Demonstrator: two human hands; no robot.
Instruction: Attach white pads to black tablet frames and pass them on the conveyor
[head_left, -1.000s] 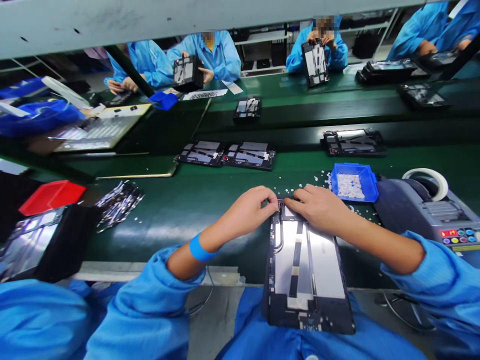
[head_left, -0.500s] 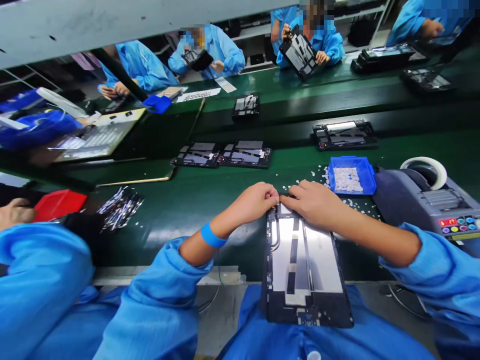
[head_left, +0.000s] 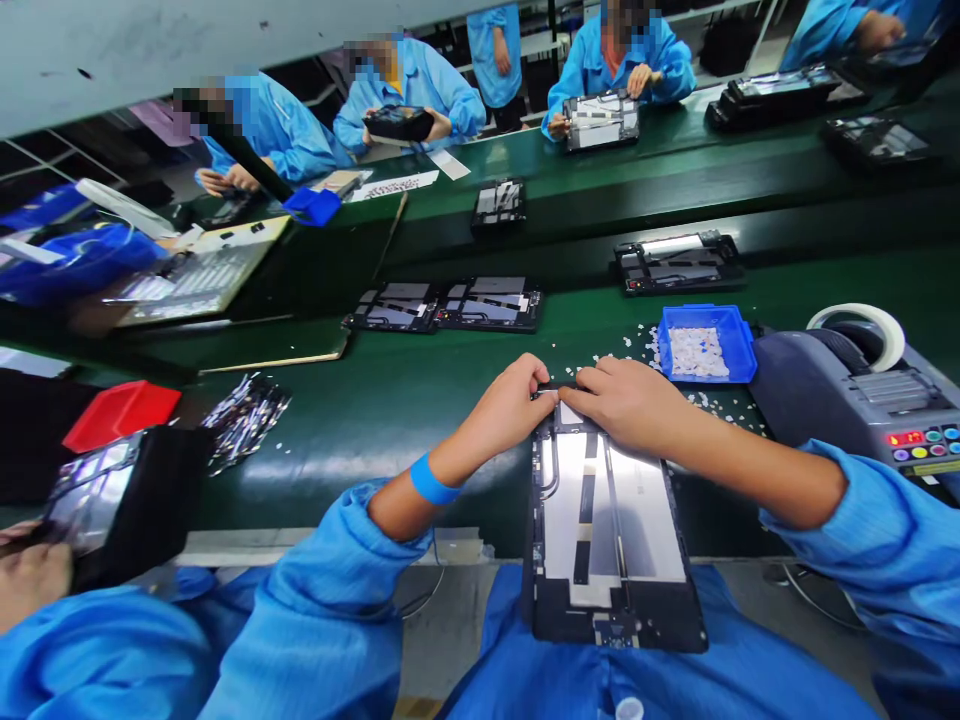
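Note:
An opened tablet (head_left: 645,510) lies lengthwise in front of me, its silvery inner plates and dark ribbon cable facing up. Its near end overhangs the bench edge above my lap. At its far edge, my left hand (head_left: 514,405), wearing a blue wristband (head_left: 433,480), is closed with thumb and index finger bent together. Right beside it, my right hand (head_left: 626,405) is closed too, fingertips pressed down at the same far edge. Both sets of fingertips nearly meet. Whatever small piece may be between them is too small or hidden to make out.
A blue tray (head_left: 742,345) of small white pieces stands beyond my right hand, with loose pieces around it. Right of it is a tape dispenser (head_left: 847,390). Several opened tablets (head_left: 491,303) lie farther back. At left are metallic strips (head_left: 244,420), a red tray (head_left: 120,412) and a co-worker's hand (head_left: 37,580).
My left index finger has lifted slightly away from the thumb; my right hand barely moves. The left neighbour now holds an opened tablet. Across the bench, a co-worker has lowered a tablet.

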